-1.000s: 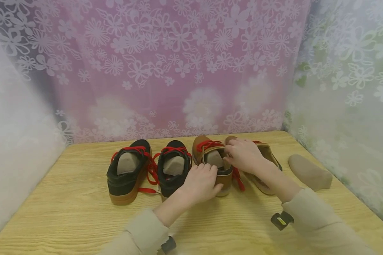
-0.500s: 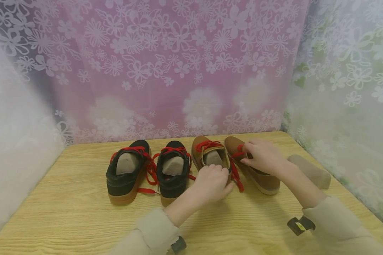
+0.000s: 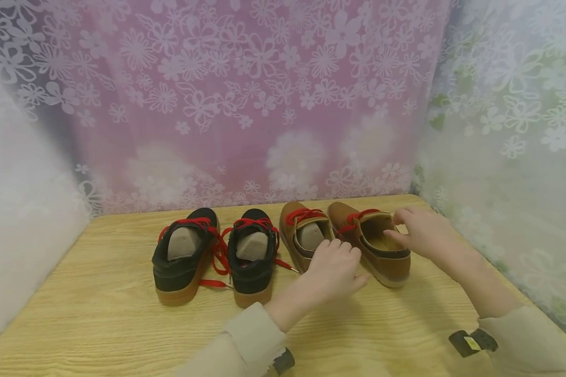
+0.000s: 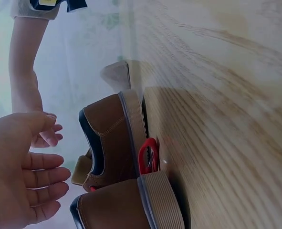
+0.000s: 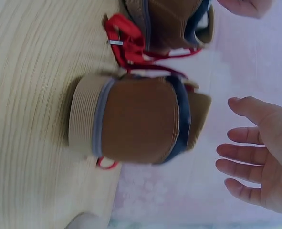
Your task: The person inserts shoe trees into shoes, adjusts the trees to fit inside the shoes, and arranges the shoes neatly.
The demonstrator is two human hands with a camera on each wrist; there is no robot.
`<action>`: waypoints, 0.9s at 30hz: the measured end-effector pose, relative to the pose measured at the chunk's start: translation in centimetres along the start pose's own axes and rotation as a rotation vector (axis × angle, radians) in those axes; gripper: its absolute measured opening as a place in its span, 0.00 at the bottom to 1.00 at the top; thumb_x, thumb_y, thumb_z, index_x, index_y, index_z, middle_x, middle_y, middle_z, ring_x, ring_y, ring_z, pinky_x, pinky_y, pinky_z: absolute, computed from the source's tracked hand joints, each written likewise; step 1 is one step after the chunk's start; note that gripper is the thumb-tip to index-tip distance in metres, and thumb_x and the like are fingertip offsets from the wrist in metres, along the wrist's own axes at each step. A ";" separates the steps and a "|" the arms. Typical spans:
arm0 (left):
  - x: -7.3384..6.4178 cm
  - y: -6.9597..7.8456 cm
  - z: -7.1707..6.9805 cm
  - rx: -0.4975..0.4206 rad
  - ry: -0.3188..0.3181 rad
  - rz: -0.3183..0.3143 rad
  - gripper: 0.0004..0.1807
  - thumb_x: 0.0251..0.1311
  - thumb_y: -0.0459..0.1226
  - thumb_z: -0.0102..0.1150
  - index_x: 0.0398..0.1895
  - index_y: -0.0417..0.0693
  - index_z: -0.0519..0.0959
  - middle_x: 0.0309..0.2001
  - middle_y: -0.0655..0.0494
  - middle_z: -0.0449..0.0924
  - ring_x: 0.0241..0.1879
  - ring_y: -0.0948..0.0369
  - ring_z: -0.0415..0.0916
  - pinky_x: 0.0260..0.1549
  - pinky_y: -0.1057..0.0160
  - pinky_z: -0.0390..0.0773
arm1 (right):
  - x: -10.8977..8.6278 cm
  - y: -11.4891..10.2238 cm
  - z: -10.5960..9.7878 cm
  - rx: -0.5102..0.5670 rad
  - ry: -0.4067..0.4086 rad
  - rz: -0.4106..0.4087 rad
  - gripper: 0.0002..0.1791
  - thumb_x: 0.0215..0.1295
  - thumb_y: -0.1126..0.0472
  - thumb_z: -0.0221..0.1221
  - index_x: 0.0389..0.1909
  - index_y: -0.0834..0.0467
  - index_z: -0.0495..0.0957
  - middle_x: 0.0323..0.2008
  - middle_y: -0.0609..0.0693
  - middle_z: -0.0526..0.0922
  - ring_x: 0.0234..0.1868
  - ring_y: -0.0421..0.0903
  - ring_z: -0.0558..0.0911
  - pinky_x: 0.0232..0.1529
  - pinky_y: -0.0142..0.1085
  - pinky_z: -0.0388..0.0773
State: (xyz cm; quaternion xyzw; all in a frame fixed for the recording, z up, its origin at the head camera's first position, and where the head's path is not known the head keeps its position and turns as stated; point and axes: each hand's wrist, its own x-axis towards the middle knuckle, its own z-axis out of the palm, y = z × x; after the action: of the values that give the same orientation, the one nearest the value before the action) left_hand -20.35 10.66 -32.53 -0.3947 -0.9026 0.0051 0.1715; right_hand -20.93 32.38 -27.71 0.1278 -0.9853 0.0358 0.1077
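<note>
Two brown shoes with red laces stand on the table. My left hand (image 3: 332, 268) hovers over the heel of the left brown shoe (image 3: 289, 222), which has a beige shoe insert (image 3: 310, 236) inside. Beside the collar of the right brown shoe (image 3: 390, 267), whose opening shows a bare insole, is my right hand (image 3: 424, 233). Both wrist views show the fingers loosely spread, apart from the shoes and holding nothing. A loose beige insert (image 4: 116, 76) lies beyond the right brown shoe in the left wrist view; my right hand and forearm hide it in the head view.
Two black shoes, one farther left (image 3: 179, 272) and one nearer the middle (image 3: 252, 277), each hold a beige insert. Red laces (image 3: 221, 256) trail between them. The wooden table (image 3: 99, 324) meets pink floral curtains (image 3: 264, 104) behind and pale ones at the sides.
My right hand has moved right, from above the left brown shoe across to the right one's far side. The left hand has drifted right. The right brown shoe's opening has come into view.
</note>
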 end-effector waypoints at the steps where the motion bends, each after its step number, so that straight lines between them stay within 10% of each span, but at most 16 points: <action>1: 0.2 0.1 0.0 0.006 -0.002 -0.001 0.21 0.59 0.61 0.48 0.27 0.55 0.73 0.26 0.64 0.69 0.27 0.64 0.65 0.26 0.68 0.60 | -0.2 0.4 -0.1 -0.001 -0.006 0.024 0.20 0.60 0.50 0.59 0.39 0.64 0.74 0.39 0.58 0.78 0.33 0.53 0.78 0.30 0.44 0.74; 27: 4.2 3.8 1.6 0.059 -0.064 -0.172 0.34 0.51 0.71 0.42 0.42 0.56 0.73 0.39 0.61 0.74 0.40 0.61 0.66 0.43 0.61 0.61 | -3.1 10.7 1.8 0.002 -0.087 0.269 0.36 0.63 0.44 0.53 0.51 0.77 0.67 0.46 0.78 0.69 0.45 0.73 0.69 0.40 0.60 0.68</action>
State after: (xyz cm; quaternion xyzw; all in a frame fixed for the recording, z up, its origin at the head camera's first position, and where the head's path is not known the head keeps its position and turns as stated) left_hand -20.82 16.45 -33.32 -0.3100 -0.9377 0.0296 0.1540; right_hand -21.11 43.31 -30.61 -0.0039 -0.9972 0.0453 0.0588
